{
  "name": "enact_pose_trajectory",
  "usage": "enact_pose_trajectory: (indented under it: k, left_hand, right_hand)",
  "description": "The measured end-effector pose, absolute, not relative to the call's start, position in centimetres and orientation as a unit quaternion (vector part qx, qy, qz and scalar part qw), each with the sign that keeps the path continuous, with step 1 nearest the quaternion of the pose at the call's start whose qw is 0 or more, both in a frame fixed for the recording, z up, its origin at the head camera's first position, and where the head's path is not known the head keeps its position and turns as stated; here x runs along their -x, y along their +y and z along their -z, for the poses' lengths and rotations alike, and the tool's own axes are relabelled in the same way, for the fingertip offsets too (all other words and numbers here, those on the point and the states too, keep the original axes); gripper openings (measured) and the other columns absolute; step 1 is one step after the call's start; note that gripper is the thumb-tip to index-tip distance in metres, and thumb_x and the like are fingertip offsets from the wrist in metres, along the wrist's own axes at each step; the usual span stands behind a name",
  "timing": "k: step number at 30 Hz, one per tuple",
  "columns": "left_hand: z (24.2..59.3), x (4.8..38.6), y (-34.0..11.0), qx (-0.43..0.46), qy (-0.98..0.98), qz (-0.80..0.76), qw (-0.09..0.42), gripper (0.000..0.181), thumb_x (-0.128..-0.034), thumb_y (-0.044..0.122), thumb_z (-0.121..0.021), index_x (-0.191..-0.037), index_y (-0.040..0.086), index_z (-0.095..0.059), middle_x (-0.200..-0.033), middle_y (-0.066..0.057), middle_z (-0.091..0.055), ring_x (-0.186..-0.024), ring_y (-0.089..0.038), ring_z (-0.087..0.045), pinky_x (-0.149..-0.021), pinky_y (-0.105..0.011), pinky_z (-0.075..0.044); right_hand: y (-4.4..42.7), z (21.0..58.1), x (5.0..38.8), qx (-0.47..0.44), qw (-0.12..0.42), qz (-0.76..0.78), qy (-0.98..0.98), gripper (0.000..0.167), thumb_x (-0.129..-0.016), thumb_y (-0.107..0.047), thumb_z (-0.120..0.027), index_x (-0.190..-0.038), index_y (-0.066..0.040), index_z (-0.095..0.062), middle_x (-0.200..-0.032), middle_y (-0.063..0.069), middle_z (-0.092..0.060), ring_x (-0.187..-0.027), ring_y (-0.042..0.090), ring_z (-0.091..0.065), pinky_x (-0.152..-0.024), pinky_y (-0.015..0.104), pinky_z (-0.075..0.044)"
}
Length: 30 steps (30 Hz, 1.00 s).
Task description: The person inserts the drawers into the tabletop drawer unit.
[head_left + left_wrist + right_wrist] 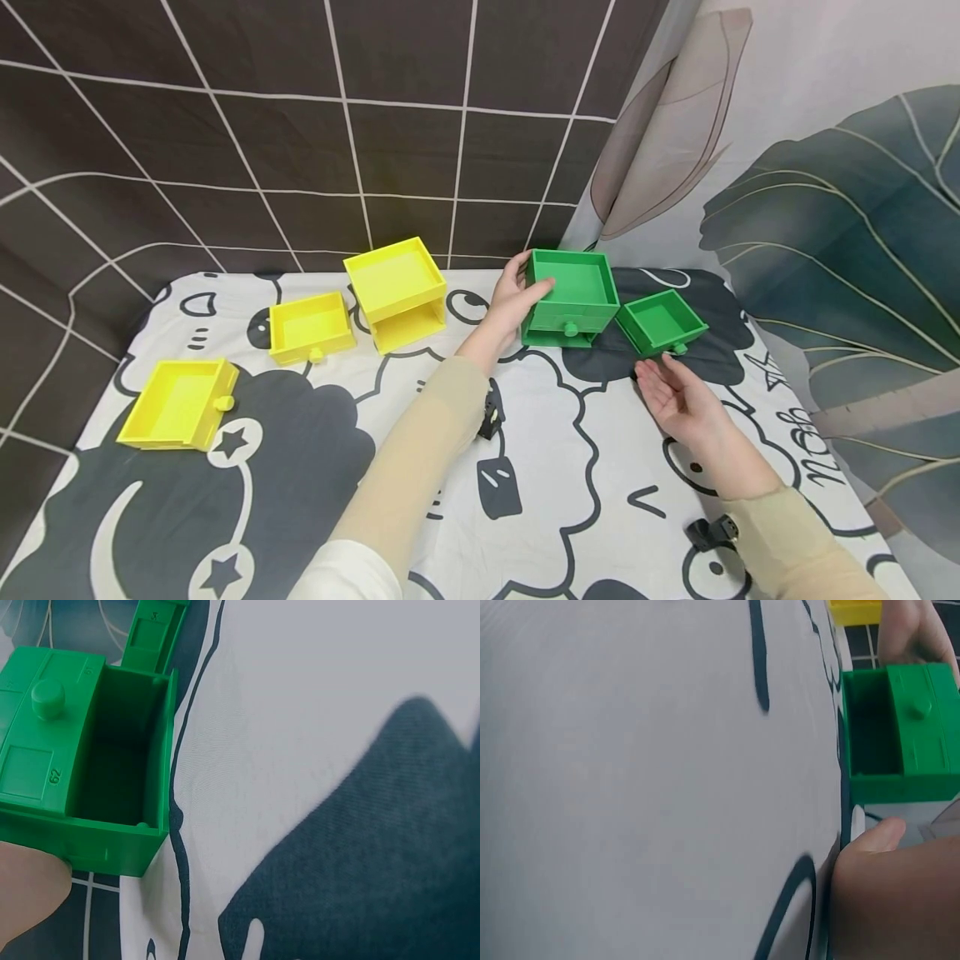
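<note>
The green two-slot cabinet (579, 282) is sitting against the gripping fingers of the left hand (510, 307), apparently being steadied; the right hand (686, 404) is holding nothing, fingers loosely extended, the green drawer (660, 320) resting just beyond them.

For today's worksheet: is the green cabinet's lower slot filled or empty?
Empty: the left wrist view shows bare walls inside the lower slot; a green drawer lies outside.

Near the cloth's (540, 550) back edge, left cabinet (397, 277) and right cabinet (575, 282) stand between inner drawer (310, 327) and end drawer (662, 321). Outer drawer (176, 406) lies leftmost.
</note>
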<state>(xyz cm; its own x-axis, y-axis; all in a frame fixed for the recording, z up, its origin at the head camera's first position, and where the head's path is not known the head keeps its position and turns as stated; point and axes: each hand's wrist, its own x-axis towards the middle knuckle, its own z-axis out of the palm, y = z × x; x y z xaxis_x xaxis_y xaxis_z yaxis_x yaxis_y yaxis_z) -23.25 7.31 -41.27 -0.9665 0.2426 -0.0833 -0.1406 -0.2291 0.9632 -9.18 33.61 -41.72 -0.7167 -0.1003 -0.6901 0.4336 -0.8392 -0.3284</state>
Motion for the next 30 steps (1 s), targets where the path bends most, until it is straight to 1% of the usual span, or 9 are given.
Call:
enact_pose_trajectory:
  k: [5, 14, 25, 30]
  left_hand:
    - [41.3, 23.3, 7.4, -0.042, 0.607, -0.784, 0.121, 0.073, -0.0978, 0.005, -0.069, -0.163, 0.009, -0.037, -0.167, -0.014, -0.041, -0.157, -0.028, -0.039, -0.133, -0.036, -0.033]
    - [41.3, 23.3, 7.4, -0.038, 0.604, -0.786, 0.123, 0.073, -0.0979, 0.005, -0.069, -0.163, 0.010, -0.037, -0.167, -0.013, -0.041, -0.157, -0.026, -0.039, -0.132, -0.036, -0.035]
    - [41.2, 23.2, 7.2, -0.034, 0.608, -0.784, 0.122, 0.073, -0.0982, 0.005, -0.069, -0.163, 0.010, -0.037, -0.167, -0.013, -0.041, -0.158, -0.027, -0.039, -0.133, -0.036, -0.033]
    - [41.3, 23.2, 7.3, -0.034, 0.610, -0.782, 0.121, 0.073, -0.0982, 0.006, -0.070, -0.163, 0.010, -0.037, -0.167, -0.012, -0.041, -0.158, -0.027, -0.038, -0.133, -0.035, -0.032]
  right_hand:
    - [34.7, 41.7, 8.9, -0.342, 0.152, 0.897, 0.234, 0.028, -0.108, -0.021, -0.062, -0.098, 0.001, -0.076, -0.100, 0.013, -0.080, -0.097, 0.022, -0.080, -0.104, 0.023, -0.060]
    - [36.9, 41.8, 8.8, -0.319, 0.174, 0.899, 0.243, 0.036, -0.110, -0.026, -0.059, -0.100, 0.005, -0.075, -0.104, 0.017, -0.080, -0.101, 0.025, -0.080, -0.109, 0.024, -0.057]
    - [39.2, 42.1, 9.4, -0.284, 0.218, 0.899, 0.252, 0.046, -0.113, -0.029, -0.050, -0.104, 0.009, -0.076, -0.108, 0.022, -0.079, -0.104, 0.030, -0.079, -0.111, 0.027, -0.057]
    - [40.2, 42.1, 9.6, -0.277, 0.229, 0.900, 0.247, 0.048, -0.113, -0.030, -0.050, -0.105, 0.010, -0.076, -0.109, 0.024, -0.079, -0.106, 0.031, -0.079, -0.110, 0.029, -0.058]
